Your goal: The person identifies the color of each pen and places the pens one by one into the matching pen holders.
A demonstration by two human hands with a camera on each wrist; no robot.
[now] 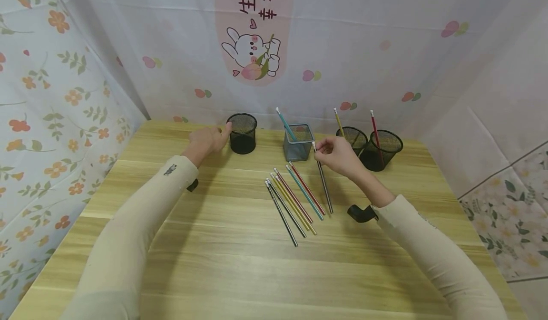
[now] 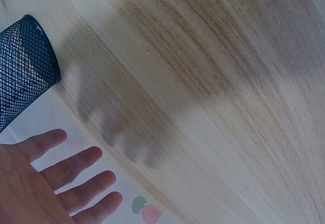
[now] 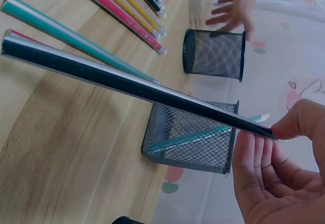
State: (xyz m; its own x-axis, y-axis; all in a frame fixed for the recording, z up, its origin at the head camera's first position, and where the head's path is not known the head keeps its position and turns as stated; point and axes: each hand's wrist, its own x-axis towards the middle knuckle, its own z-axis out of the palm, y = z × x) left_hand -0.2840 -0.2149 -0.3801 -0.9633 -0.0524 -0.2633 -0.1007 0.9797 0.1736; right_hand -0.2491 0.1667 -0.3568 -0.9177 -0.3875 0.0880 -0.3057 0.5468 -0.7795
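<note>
My right hand (image 1: 338, 156) pinches a black pencil (image 1: 324, 187) between thumb and fingertips near its eraser end. The pencil slants down over the table, just right of a square grey mesh cup (image 1: 297, 152) with a blue pencil (image 1: 284, 121) in it. Beside a round black mesh cup (image 1: 243, 142) is my left hand (image 1: 208, 140), its thumb right at the rim. In the left wrist view its other fingers (image 2: 76, 168) are straight and spread. Several pencils (image 1: 295, 201) in black, yellow, red and blue lie side by side on the table, erasers toward the cups.
At the right stand two more round black mesh cups: one (image 1: 358, 150) holds a yellow pencil (image 1: 339, 121), the other (image 1: 387, 154) a red pencil (image 1: 376, 129). A printed curtain (image 1: 351, 39) hangs behind the wooden table (image 1: 222, 263).
</note>
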